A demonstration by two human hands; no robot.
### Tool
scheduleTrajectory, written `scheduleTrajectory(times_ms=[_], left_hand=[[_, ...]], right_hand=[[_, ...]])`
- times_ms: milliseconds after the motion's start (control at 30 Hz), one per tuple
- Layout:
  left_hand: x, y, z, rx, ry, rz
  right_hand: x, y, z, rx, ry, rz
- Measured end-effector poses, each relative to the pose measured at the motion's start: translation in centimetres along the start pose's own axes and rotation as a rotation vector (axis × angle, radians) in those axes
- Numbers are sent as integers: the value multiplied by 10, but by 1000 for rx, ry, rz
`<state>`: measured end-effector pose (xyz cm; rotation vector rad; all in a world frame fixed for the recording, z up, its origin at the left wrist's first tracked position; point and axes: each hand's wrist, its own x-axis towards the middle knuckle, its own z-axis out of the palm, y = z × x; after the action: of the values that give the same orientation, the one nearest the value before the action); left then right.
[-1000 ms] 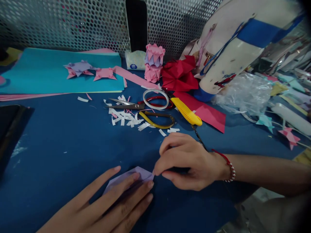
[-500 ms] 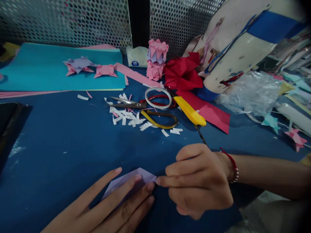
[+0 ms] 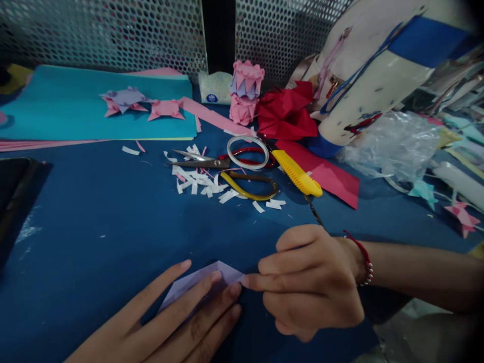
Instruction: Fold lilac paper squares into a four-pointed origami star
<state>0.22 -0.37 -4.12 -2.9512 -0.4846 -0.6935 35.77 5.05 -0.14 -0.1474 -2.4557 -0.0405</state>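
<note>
A folded lavender sheet of paper lies on the blue table, its pointed right end showing past the fingers. My left hand rests flat across it with spread fingers, covering much of the sheet. From the right, my right hand reaches in, most fingers curled, one fingertip against the paper's right tip; its thumb is partly hidden. Beyond the hands lie scissors with red and yellow-brown handles, a white tape roll, a yellow box cutter and white paper scraps.
Teal paper sheets carry folded pink and lavender pieces at the back left. A pink-lavender paper cylinder, red folded paper and a white-blue bottle stand further right. A dark flat object lies at the left edge.
The whole view has shifted very slightly. Both hands keep the same pose on the lavender paper, and nothing else has visibly moved.
</note>
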Motion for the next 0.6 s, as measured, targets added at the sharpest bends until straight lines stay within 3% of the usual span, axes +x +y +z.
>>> scheduleTrajectory(times_ms=[200, 467, 600], left_hand=[[-1, 1, 0, -1, -14, 1], [1, 3, 1, 3, -6, 1], [-2, 2, 1, 4, 7, -6]], right_hand=[[-2, 2, -2, 1, -18, -7], [0, 3, 5, 10, 57, 3], [7, 1, 3, 35, -18, 79]])
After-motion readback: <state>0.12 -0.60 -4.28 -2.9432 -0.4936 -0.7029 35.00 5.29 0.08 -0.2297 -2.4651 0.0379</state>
